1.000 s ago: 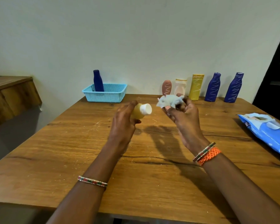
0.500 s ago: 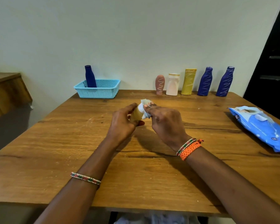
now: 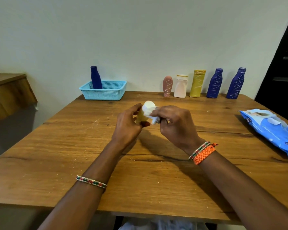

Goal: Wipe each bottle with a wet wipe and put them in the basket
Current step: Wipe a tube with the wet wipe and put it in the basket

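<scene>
Mid-frame, above the wooden table (image 3: 60, 146): small yellow bottle (image 3: 141, 117) with white cap (image 3: 148, 105), gripped by the left hand (image 3: 127, 126), fingers and thumb curled round the body, cap tilted up toward the back wall. Right hand (image 3: 174, 124) pinching a crumpled white wet wipe (image 3: 154, 117), pressed against the bottle just under the cap. Wiping apparently under way, body of the bottle mostly hidden behind the left fingers, so coverage there impossible to judge. Upper left of centre: light blue basket (image 3: 112, 94) at the table's far edge, one dark blue bottle (image 3: 96, 78) standing in it. Upper right along the wall: pink bottle (image 3: 167, 86), white bottle (image 3: 180, 87), tall yellow bottle (image 3: 197, 83) and two blue bottles (image 3: 215, 83) (image 3: 236, 83), upright in a row and probably not yet wiped. Right edge: blue wipes pack (image 3: 273, 130), lying flat. Risks from here: wet plastic slipping out of a light grip and dropping to the table; rubbing near the cap possibly loosening it; areas under the left fingers skipped without turning the bottle; a long reach to the basket, with a chance of knocking over the bottle standing inside
</scene>
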